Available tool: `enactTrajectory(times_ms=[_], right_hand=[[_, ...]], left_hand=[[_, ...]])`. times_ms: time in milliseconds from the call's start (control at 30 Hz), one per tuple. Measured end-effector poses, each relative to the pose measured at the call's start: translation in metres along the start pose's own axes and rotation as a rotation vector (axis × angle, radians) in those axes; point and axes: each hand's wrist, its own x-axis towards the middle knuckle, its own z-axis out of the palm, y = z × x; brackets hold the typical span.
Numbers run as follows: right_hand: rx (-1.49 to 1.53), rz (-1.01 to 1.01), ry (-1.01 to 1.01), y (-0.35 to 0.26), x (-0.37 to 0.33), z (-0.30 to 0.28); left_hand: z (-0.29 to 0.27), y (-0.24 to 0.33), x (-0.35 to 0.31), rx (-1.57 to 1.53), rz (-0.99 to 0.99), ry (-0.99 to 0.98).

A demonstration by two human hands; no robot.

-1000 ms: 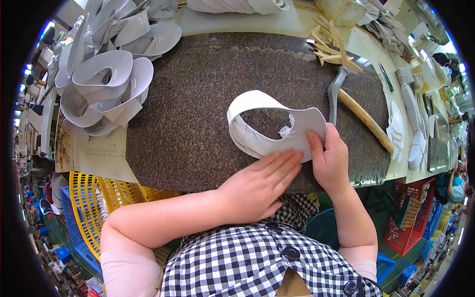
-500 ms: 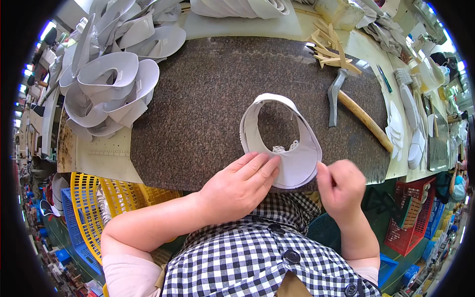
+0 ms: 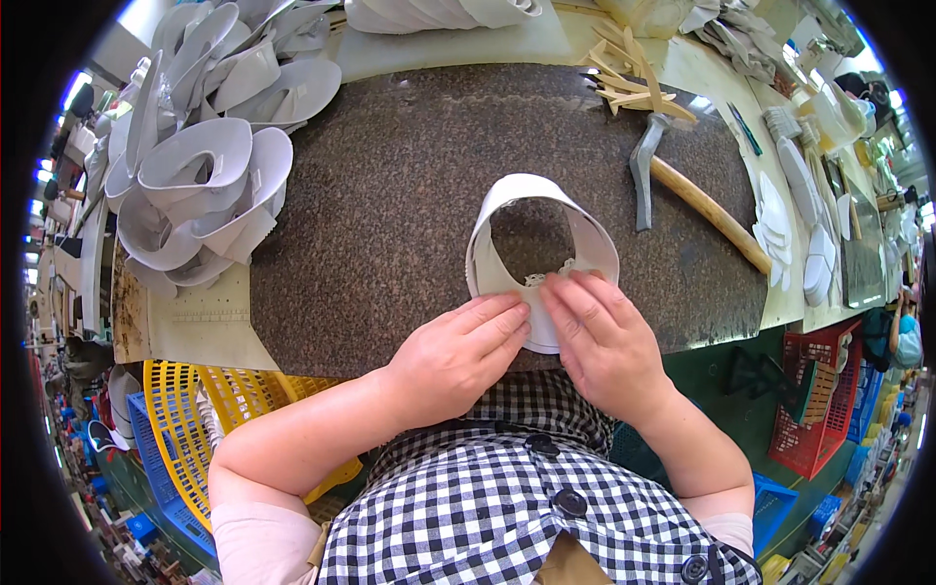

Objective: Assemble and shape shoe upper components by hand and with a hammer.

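Observation:
A white shoe upper (image 3: pixel 534 185), shaped like a loop with a wide rounded end, rests near the front edge of the dark speckled stone slab (image 3: pixel 390 214). Across the left part of its near end lies my left hand (image 3: pixel 458 351), open, fingers stretched flat and close together. My right hand (image 3: pixel 609 346) is open too, its fingers laid on the right part of that same end, tips by the inner opening. Both hands press from above and cover much of the near end. A small bunched white strip (image 3: pixel 534 280) shows at the opening's near rim.
Several similar white uppers (image 3: pixel 195 161) are heaped at the left. To the right lies a hammer (image 3: pixel 707 205) with a wooden handle, beside pale wooden strips (image 3: pixel 634 83) and white flat pieces (image 3: pixel 772 239). A yellow basket (image 3: pixel 180 419) stands below left, a red crate (image 3: pixel 809 390) below right.
My right hand has moved left from beside the upper onto its near end, its curled fingers now straightened. My left hand stays on the upper. The whole view has shifted slightly.

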Motion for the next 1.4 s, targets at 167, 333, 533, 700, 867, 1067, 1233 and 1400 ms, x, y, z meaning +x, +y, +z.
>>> enactTrajectory(times_ms=[167,333,533,700,867,1067,1233,1400], right_hand=[[0.032,0.11,-0.024,0.023,-0.012,-0.008],[-0.161,0.281,0.057,0.027,-0.016,-0.002],[0.098,0.301,0.331,0.021,-0.014,-0.002],[0.721,0.698,0.263,0.016,0.026,-0.014],[0.225,0.2,0.308,0.014,0.045,-0.012],[-0.016,0.028,0.231,0.001,0.056,-0.011],[-0.005,0.05,0.165,0.0,0.058,-0.015],[-0.068,0.039,-0.002,0.003,0.08,-0.038]], left_hand=[[-0.003,-0.001,0.001,-0.004,0.005,0.049],[-0.001,0.0,0.003,0.0,-0.001,0.049],[0.0,0.006,0.004,0.036,0.009,0.063],[-0.007,0.006,0.008,0.037,-0.003,0.119],[-0.044,-0.008,0.051,0.367,-0.146,0.415],[-0.045,-0.043,0.035,0.173,-0.139,0.084],[-0.045,-0.047,0.008,0.111,-0.259,0.314],[-0.057,-0.014,-0.012,0.289,0.163,0.078]])
